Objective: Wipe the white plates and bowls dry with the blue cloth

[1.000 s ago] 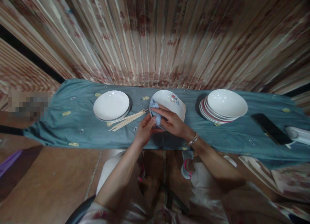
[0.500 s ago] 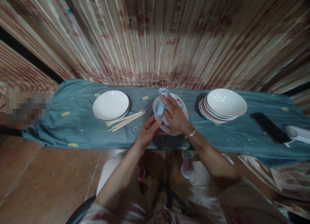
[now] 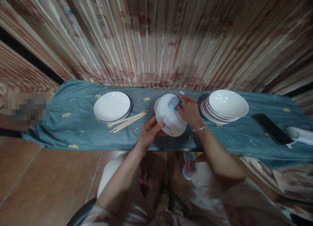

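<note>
My left hand [image 3: 148, 131] grips the near left edge of a white bowl [image 3: 172, 119], its thumb on the near side. The bowl is tilted over the middle of the table; whether its inside or outside faces me is hard to tell. Bunched in my right hand [image 3: 190, 110] is a light blue cloth [image 3: 174, 103], pressed against the bowl's upper right surface. Part of another pale rim [image 3: 156, 105] shows at the bowl's left; the rest of it is hidden.
Left of the bowl are stacked white plates [image 3: 111, 106] and several wooden chopsticks [image 3: 128, 122]. A stack of white bowls [image 3: 228, 104] stands to the right. Beyond it lie a black phone [image 3: 271, 128] and a white object [image 3: 300, 134]. A patterned curtain [image 3: 156, 40] hangs behind the blue-green tablecloth [image 3: 80, 121].
My right hand has moved right with the cloth, from the bowl's left side to its upper right. The bowl has turned: its floral pattern has given way to plain white. My left hand keeps its grip.
</note>
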Available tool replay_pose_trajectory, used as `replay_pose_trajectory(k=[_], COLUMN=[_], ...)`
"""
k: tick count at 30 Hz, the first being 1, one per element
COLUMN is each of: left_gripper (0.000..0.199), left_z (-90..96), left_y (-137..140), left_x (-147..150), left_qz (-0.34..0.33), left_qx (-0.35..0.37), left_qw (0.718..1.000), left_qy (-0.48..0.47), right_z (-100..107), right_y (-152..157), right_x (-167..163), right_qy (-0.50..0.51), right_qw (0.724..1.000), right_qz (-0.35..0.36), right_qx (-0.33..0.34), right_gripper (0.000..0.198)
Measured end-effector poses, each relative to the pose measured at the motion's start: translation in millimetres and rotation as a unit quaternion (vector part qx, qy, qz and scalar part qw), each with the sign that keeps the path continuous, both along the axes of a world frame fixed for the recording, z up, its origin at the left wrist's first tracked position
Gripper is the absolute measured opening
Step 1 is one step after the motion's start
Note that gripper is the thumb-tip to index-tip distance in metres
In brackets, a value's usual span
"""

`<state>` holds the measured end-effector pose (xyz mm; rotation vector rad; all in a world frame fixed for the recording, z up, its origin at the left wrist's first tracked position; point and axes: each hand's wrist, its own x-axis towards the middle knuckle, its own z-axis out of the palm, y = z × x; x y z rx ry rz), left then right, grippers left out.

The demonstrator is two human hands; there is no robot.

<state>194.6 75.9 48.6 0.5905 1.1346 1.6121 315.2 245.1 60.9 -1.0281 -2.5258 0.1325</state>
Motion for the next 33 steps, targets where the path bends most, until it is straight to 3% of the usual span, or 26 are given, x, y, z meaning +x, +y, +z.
replay_pose_trajectory(k=[5, 16, 21, 26, 33], left_gripper=[0.048, 0.055, 0.059, 0.058, 0.068], left_z=[2.2, 2.0, 1.7, 0.8, -6.1], left_y=[0, 3, 5, 5, 7], left_x=[-3, -11, -15, -13, -5], left_qz=[0.02, 0.088, 0.108, 0.11, 0.089], left_qx=[0.004, 0.017, 0.018, 0.022, 0.017], left_qw=[1.0, 0.996, 0.994, 0.993, 0.996], left_qy=[0.001, -0.003, -0.007, -0.019, 0.006], right_z=[1, -7, -11, -22, -42], right_y=[2, 2, 1, 4, 6], right_x=[4, 3, -1, -4, -9], right_qy=[-0.051, -0.076, -0.031, 0.084, 0.288], right_qw=[0.996, 0.988, 0.975, 0.936, 0.831], right_qz=[-0.061, -0.079, -0.07, -0.051, -0.033], right_qx=[-0.037, -0.104, -0.209, -0.339, -0.474], right_gripper=[0.036, 0.033, 0.032, 0.027, 0.023])
